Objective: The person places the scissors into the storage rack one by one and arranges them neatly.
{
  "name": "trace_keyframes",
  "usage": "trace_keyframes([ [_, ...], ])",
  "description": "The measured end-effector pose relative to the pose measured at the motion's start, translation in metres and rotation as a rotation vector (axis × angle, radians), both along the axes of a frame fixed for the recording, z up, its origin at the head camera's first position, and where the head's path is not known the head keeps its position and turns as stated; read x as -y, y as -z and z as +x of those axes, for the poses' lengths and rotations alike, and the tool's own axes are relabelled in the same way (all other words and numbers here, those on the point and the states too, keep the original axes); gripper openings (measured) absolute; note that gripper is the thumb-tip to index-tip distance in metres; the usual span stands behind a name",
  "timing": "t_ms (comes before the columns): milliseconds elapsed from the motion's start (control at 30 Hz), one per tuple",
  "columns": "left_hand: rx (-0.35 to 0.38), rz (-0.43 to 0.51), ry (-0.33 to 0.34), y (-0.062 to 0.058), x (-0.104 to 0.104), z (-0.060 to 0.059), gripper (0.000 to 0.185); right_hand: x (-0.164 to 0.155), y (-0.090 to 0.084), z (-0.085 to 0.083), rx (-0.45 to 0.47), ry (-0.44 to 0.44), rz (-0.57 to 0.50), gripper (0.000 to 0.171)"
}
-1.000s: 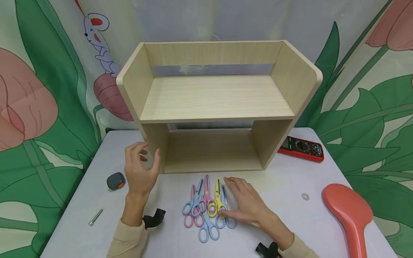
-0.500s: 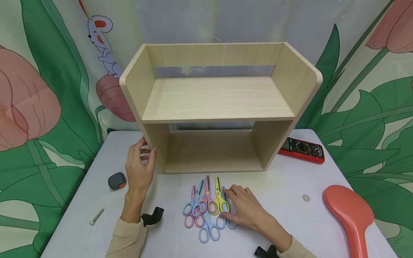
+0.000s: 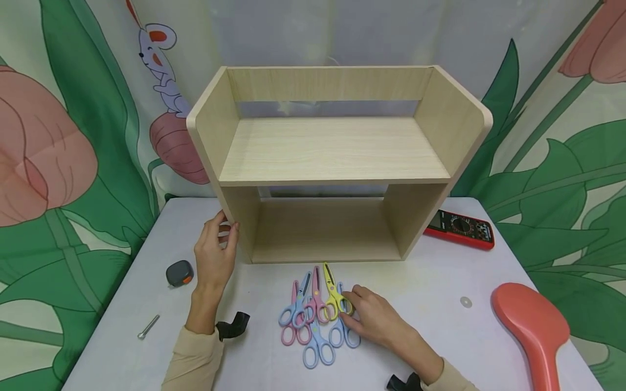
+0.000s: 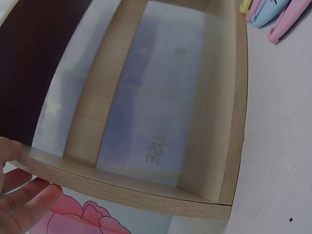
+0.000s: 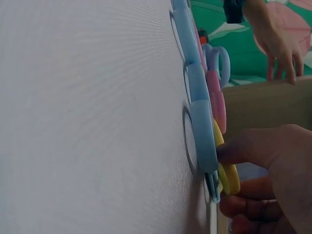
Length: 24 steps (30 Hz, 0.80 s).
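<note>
At six o'clock from the wooden shelf (image 3: 337,149), whose side the left hand (image 3: 214,258) grips, the yellow scissors (image 3: 335,292), probably light, stiff and smooth, sit pinched in the right hand (image 3: 375,313) by the handle loops (image 5: 230,179), likely the surest hold.

A printed cloth (image 3: 323,38) hangs behind the white table (image 3: 415,282), its middle pale and greyish. Large green leaves (image 3: 93,108) and pink flowers (image 3: 54,146) spread across both sides, with a cartoon mouse (image 3: 163,70) at upper left. The light is soft.
</note>
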<state>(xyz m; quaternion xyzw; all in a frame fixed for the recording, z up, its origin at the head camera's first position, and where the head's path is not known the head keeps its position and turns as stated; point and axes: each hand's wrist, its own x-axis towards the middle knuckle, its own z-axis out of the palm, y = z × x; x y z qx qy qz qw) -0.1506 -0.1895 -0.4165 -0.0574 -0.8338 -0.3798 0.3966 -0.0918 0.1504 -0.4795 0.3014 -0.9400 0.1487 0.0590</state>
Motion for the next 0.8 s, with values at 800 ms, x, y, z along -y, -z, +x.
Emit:
trace_keyframes([
  [800,-0.022,-0.027,0.008,0.001,0.0,0.0,0.039,0.002,-0.017,0.001,-0.271,-0.068,-0.143,0.033],
])
